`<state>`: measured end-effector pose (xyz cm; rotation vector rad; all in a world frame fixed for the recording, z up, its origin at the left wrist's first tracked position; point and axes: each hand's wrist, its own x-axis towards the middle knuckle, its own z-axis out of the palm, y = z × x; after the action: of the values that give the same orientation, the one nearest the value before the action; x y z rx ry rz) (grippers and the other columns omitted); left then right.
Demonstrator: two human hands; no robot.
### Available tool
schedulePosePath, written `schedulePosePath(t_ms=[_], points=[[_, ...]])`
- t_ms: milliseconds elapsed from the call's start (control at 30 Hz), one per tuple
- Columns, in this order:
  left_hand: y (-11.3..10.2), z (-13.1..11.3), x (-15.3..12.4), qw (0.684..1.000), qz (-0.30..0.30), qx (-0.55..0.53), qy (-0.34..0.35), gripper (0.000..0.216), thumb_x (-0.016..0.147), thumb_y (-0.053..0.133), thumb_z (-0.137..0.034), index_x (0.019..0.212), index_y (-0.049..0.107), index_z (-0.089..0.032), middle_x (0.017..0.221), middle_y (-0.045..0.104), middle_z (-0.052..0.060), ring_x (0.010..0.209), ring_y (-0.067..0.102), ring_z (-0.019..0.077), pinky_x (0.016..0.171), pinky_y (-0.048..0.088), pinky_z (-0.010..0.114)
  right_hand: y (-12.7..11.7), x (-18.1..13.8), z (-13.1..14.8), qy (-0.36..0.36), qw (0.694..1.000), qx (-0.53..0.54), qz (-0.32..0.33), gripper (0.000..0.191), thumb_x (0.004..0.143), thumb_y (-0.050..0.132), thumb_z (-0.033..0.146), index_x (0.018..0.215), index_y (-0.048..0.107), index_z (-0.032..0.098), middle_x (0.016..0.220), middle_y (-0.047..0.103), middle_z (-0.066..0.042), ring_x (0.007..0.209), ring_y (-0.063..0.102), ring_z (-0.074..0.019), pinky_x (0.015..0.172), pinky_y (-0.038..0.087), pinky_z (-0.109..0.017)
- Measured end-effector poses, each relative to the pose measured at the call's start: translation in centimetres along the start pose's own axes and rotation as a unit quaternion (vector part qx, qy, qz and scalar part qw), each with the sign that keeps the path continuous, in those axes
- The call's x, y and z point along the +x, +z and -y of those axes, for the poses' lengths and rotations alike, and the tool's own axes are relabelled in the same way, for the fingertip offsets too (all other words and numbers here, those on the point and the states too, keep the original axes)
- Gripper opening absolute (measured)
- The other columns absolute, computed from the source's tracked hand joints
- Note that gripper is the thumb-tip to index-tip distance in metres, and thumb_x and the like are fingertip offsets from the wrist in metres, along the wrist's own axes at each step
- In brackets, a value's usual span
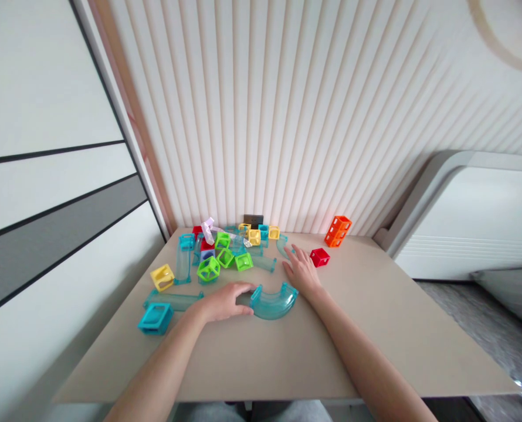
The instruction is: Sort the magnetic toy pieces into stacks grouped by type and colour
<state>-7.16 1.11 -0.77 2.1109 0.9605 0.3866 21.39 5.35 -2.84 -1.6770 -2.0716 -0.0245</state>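
Observation:
A translucent teal curved track piece (275,305) lies on the table in front of me. My left hand (226,302) has its thumb and fingers around the left end of this piece. Just beyond its right end, my right hand (302,269) reaches forward, fingers spread and holding nothing. Its fingertips are beside a smaller curved teal piece (281,245), partly hidden by the hand; whether they touch I cannot tell. To the right of that hand sits a red cube block (319,257).
Green open-frame cubes (226,258), yellow cubes (254,237) and teal tracks are heaped at the back left. A teal square block (156,318) and a yellow block (162,276) lie at the left. An orange block tower (338,231) stands near the ribbed wall.

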Motion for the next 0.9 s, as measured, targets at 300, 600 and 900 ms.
schedulePosePath(t_ms=[300,600,900], points=[[-0.2,-0.2,-0.1,1.000,0.002,0.004,0.004,0.061,0.077,0.076,-0.041,0.134,0.058,-0.027,0.138,0.061,0.005,0.130,0.054,0.0281,0.110,0.039,0.036,1.0,2.4,-1.2,0.035,0.998,0.047,0.005,0.035,0.093,0.054,0.031,0.125,0.063,0.020,0.122,0.065,-0.014,0.114,0.058,-0.0293,0.101,0.044,-0.041],[0.1,0.1,0.0,1.000,-0.010,0.002,0.011,0.062,0.077,0.076,-0.042,0.134,0.058,-0.027,0.138,0.061,0.005,0.127,0.056,0.0276,0.110,0.039,0.038,0.6,1.6,-1.3,0.065,0.984,0.156,-0.055,0.040,0.091,0.050,0.031,0.126,0.061,0.015,0.115,0.064,-0.014,0.106,0.063,-0.0275,0.092,0.051,-0.042],[0.1,0.3,-0.1,1.000,-0.014,-0.005,0.017,0.063,0.077,0.076,-0.040,0.136,0.056,-0.028,0.139,0.060,0.005,0.129,0.055,0.0276,0.110,0.040,0.038,-2.1,0.0,-2.1,0.002,0.930,0.367,0.007,0.047,0.088,0.062,0.031,0.134,0.057,0.025,0.132,0.060,-0.010,0.121,0.057,-0.0257,0.103,0.047,-0.044]])
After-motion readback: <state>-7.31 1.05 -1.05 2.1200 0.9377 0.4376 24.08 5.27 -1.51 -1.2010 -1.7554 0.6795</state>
